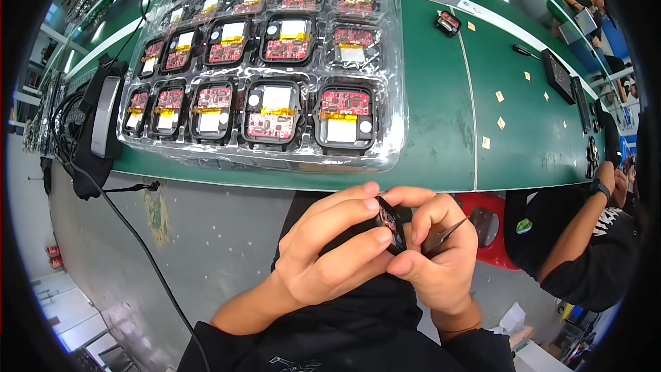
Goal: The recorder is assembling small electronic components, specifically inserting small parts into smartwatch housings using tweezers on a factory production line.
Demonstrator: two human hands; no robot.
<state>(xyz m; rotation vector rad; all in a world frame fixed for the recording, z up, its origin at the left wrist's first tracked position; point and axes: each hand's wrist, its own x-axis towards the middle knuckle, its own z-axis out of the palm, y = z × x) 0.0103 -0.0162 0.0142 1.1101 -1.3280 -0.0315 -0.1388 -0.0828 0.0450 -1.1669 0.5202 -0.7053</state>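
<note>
In front of my body, below the table edge, I hold a small black device housing point(391, 224) with a red circuit board inside, turned on edge. My left hand point(330, 248) is closed on it, fingertips along its left side. Close against its right side is my right hand point(441, 255), fingers curled round thin, pointed metal tweezers point(447, 234). The tweezers' other end is hidden by my fingers. Beyond my hands, a clear plastic tray point(275, 160) holds rows of similar black housings point(272, 114) with red boards, pale rectangular parts and yellow tape.
The green table point(441, 110) carries one loose housing point(449, 23) and several small yellowish scraps point(500, 122). A black cable point(155, 255) hangs at the left beside a grey-and-black device point(105, 117). At the right, a co-worker's arm point(575, 234) reaches near a red stool point(489, 234).
</note>
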